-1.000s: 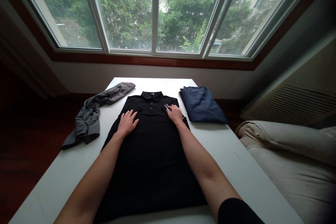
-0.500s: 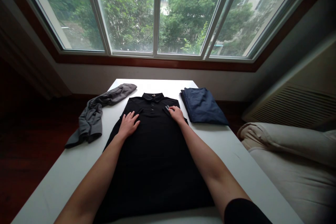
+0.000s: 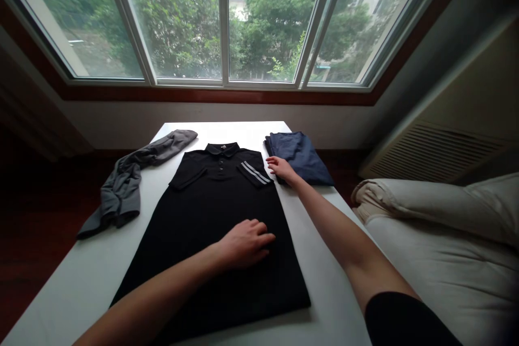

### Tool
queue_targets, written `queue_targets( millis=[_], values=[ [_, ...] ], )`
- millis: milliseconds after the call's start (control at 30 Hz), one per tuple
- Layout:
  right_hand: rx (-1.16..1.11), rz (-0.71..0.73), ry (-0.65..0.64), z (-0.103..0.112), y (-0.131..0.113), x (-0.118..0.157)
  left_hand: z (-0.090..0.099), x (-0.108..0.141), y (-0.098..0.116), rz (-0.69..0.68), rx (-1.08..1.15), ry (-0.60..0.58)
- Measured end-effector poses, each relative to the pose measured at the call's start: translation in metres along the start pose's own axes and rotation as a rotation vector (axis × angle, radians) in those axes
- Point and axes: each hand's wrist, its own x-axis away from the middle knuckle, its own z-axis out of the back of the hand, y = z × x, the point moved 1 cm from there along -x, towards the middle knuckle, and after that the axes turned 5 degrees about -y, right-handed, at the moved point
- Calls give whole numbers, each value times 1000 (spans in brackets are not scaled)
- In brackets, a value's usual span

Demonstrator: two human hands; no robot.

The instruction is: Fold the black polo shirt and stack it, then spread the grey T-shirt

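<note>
A black polo shirt [image 3: 211,216] lies spread on the white table [image 3: 324,243], collar toward the window. Both short sleeves are folded inward over its chest, and the right one shows two pale stripes. My left hand [image 3: 248,243] is over the lower right part of the shirt, fingers apart and holding nothing. Beside the striped sleeve, at the shirt's right edge, is my right hand [image 3: 280,167], its fingers loosely spread and nothing in them. It overlaps the near left corner of the folded navy cloth [image 3: 304,154] in the view.
A crumpled grey garment [image 3: 125,184] lies along the table's left edge. Beyond the table are a wall and a wide window [image 3: 223,86]. A beige padded seat [image 3: 441,259] stands at the right, near a slatted vent panel [image 3: 433,151].
My left hand has left the left sleeve and moved down and right across the shirt. My right hand has let go of the striped sleeve and moved off to the right. The view has shifted.
</note>
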Motion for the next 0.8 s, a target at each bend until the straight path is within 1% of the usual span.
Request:
queue_targets(
  millis=[67,133,200,300,400,500,567,667,733,800],
  values=[
    [235,33,-13,-1,-5,-12,-11,-14,35,-109,-29,-32],
    [451,59,-3,-3,-13,-26,-24,-23,63,-184,-41,-48],
    [577,50,23,-6,-21,-38,-35,-27,84,-210,-38,-58],
    [655,26,46,-15,-25,-50,-45,-26,102,-226,-26,-60],
    [711,-7,53,-27,-25,-57,-46,-23,107,-225,-7,-52],
    [681,-80,69,-37,-30,-66,-48,-23,105,-183,-2,-71],
    [596,-125,65,-39,-36,-72,-51,-24,104,-163,-13,-78],
    [399,-204,27,-37,-47,-80,-53,-23,103,-147,-21,-79],
    [310,-233,4,-34,-53,-83,-47,-20,102,-142,-22,-72],
    [262,-233,-9,-33,-58,-82,-34,-14,99,-141,-7,-59]
  ],
)
